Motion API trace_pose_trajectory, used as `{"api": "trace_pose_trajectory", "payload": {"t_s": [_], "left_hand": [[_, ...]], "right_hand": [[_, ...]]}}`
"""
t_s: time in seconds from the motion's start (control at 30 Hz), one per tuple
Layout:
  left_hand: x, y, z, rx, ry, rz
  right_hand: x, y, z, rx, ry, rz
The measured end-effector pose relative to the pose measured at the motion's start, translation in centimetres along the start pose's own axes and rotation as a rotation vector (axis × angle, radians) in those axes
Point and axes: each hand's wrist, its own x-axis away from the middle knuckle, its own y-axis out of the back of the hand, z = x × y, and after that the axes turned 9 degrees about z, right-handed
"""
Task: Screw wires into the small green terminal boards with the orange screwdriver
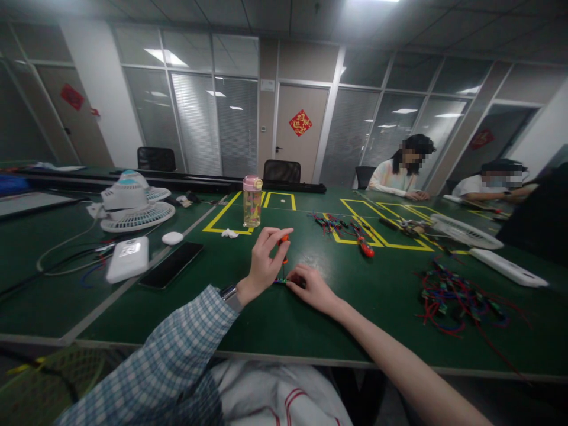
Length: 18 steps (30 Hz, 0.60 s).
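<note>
My left hand (265, 258), in a checked sleeve with a wristwatch, is closed around the orange handle of a small screwdriver (284, 242) held upright, tip down. The tip meets a small dark part with coloured wires (280, 280) lying on the green table (284, 319). My right hand (310, 287) presses its fingers down on that part and pins it to the table. Most of the part is hidden under the fingers.
A clear bottle with a pink lid (252, 201) stands behind my hands. Left lie a black phone (172, 264), a white power bank (128, 258) and white fans (133, 207). Wire bundles (457, 296) and an orange screwdriver (362, 244) lie right. Two people (406, 171) sit far right.
</note>
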Motion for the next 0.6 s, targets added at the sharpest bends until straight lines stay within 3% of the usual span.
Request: {"api": "trace_pose_trajectory", "payload": {"t_s": [0.27, 0.6], "left_hand": [[0.21, -0.14, 0.25, 0.058, 0.046, 0.062], [-0.21, -0.05, -0.17, -0.087, 0.021, -0.084]], "right_hand": [[0.0, 0.13, 0.22, -0.001, 0.005, 0.007], [0.06, 0.2, 0.34, -0.01, -0.007, 0.004]]}}
